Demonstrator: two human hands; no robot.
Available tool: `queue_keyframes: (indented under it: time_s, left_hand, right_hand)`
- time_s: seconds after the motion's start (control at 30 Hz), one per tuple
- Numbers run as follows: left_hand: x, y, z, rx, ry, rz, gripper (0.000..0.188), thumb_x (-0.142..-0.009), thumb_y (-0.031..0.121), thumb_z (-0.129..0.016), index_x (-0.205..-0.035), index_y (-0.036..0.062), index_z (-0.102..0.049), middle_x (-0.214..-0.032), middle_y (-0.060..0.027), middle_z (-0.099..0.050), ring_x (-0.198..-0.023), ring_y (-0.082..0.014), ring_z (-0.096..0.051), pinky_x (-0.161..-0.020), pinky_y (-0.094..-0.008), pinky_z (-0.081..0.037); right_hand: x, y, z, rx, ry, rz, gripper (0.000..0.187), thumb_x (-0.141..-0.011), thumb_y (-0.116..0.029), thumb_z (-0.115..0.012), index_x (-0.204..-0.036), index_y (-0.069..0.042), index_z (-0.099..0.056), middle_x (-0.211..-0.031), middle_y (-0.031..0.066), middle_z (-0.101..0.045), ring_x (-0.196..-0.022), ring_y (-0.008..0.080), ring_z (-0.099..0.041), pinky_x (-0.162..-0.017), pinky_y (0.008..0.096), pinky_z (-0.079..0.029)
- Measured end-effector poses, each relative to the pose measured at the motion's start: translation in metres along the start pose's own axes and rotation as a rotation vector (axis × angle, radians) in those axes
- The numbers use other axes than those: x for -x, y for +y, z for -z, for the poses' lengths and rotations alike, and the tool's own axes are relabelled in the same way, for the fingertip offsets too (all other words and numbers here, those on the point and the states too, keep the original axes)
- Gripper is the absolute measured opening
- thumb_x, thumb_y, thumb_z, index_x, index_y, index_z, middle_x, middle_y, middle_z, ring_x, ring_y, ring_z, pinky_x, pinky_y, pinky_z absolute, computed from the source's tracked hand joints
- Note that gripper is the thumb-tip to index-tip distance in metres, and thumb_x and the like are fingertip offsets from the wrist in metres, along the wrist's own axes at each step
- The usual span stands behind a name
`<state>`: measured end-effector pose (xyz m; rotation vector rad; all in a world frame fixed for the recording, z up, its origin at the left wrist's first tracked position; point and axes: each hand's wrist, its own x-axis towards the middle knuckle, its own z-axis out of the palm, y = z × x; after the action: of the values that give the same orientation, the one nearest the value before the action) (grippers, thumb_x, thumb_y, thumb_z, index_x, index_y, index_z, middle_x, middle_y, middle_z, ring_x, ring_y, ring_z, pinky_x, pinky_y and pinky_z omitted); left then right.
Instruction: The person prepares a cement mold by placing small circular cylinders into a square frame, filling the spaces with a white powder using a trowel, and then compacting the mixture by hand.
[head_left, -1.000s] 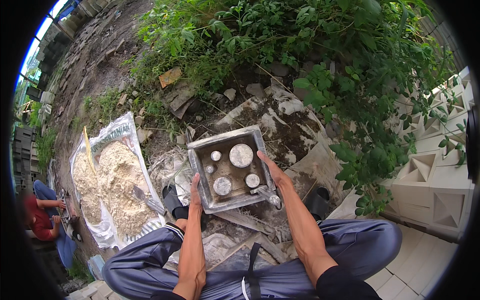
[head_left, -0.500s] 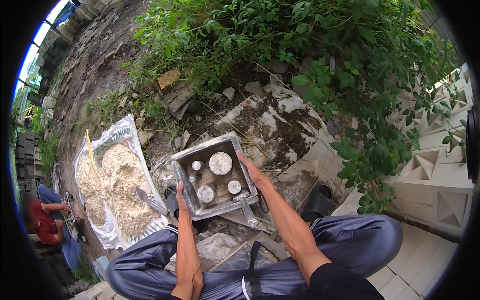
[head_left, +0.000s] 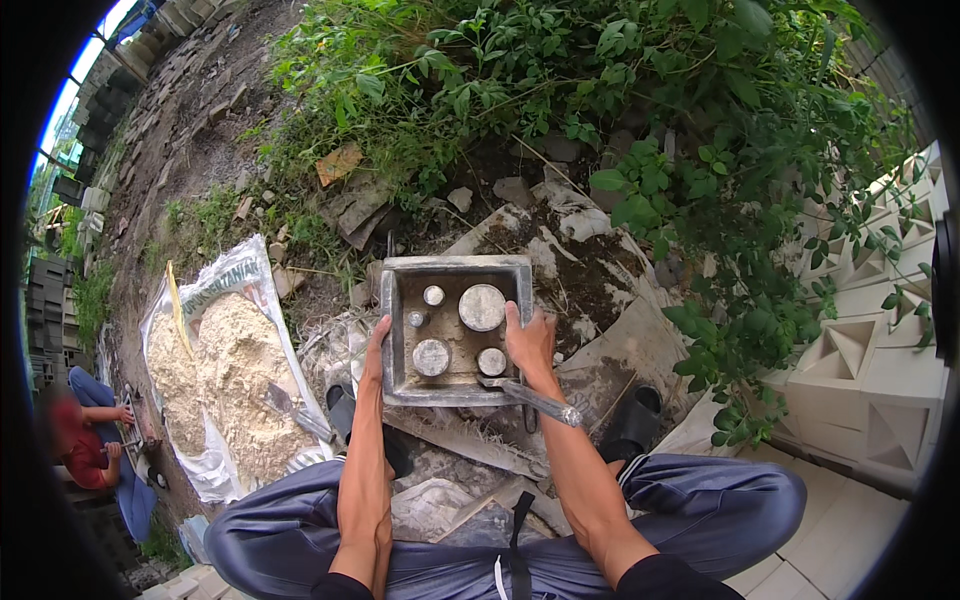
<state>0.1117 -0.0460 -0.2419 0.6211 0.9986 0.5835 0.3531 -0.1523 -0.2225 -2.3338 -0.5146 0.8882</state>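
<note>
In front of me is a square, shallow grey mould box (head_left: 455,399), which has several round pale-topped cylinders (head_left: 482,307) of different sizes standing inside. My left hand (head_left: 374,350) holds its left wall, fingers mostly hidden beside it. On the opposite side my right hand (head_left: 532,335) grips the right wall, thumb over the rim. Across the box's near right corner lies a tool with a worn metallic handle (head_left: 545,403), pointing outward beneath my right forearm. I cannot make out what kind of tool it is.
To the left, a trowel (head_left: 300,412) rests on pale powder (head_left: 245,365) heaped on a white sack (head_left: 262,262). Patterned pale blocks (head_left: 845,335) are stacked at right. Leafy plants (head_left: 560,70) grow ahead. Another person (head_left: 95,440) sits at far left.
The mould box has turned to sit nearly square to me and shifted slightly right. My right hand now has its thumb over the rim. The tool's handle has swung to the right.
</note>
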Motion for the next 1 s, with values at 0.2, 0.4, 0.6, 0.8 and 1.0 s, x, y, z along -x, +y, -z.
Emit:
queue_keyframes:
  time_s: [0.2,0.4,0.6,0.8,1.0]
  left_hand:
    - [-0.020,0.012,0.010,-0.129,0.085,0.071,0.057,-0.087,0.050,-0.056,-0.125,0.0081,-0.055,-0.111,-0.0032,-0.061,-0.088,-0.0131,-0.059,-0.079,-0.0257,-0.046]
    - [-0.020,-0.019,0.038,-0.282,0.171,0.056,0.083,-0.086,0.065,-0.047,-0.143,0.0061,-0.034,-0.134,-0.0061,-0.047,-0.116,-0.0188,-0.048,-0.096,-0.0318,-0.039]
    - [-0.002,-0.041,0.000,-0.060,0.048,0.090,0.094,-0.084,0.072,-0.040,-0.148,0.0069,-0.018,-0.148,-0.0116,-0.029,-0.133,-0.0251,-0.033,-0.109,-0.0365,-0.027]
    - [0.012,-0.039,-0.033,0.031,0.112,0.013,0.088,-0.085,0.068,-0.043,-0.146,0.0067,-0.025,-0.143,-0.0116,-0.037,-0.127,-0.0248,-0.039,-0.105,-0.0352,-0.031]
    - [0.003,-0.039,-0.022,0.208,0.009,-0.085,0.075,-0.088,0.060,-0.046,-0.138,0.0049,-0.038,-0.130,-0.0115,-0.050,-0.115,-0.0233,-0.051,-0.099,-0.0355,-0.039]
  right_hand:
    - [0.002,0.007,-0.015,-0.224,0.034,0.288,0.056,-0.092,-0.046,-0.050,-0.114,0.006,-0.054,-0.099,0.0259,-0.063,-0.097,0.0418,-0.058,-0.087,0.0449,-0.044]
    - [-0.004,-0.012,-0.009,0.020,0.011,0.313,0.062,-0.092,-0.048,-0.049,-0.117,0.010,-0.050,-0.094,0.0323,-0.062,-0.090,0.0468,-0.060,-0.078,0.0488,-0.047]
    - [-0.041,-0.013,0.010,0.178,0.005,0.500,0.066,-0.093,-0.048,-0.048,-0.122,0.011,-0.046,-0.094,0.0347,-0.061,-0.091,0.0481,-0.059,-0.080,0.0495,-0.047]
    - [-0.054,-0.018,0.026,0.247,-0.110,0.514,0.059,-0.093,-0.041,-0.047,-0.121,0.011,-0.047,-0.096,0.0343,-0.060,-0.093,0.0483,-0.058,-0.081,0.0496,-0.048]
    - [-0.044,-0.002,0.011,0.222,-0.096,0.512,0.051,-0.091,-0.031,-0.052,-0.121,0.010,-0.046,-0.083,0.0325,-0.062,-0.080,0.0481,-0.060,-0.074,0.0521,-0.048]
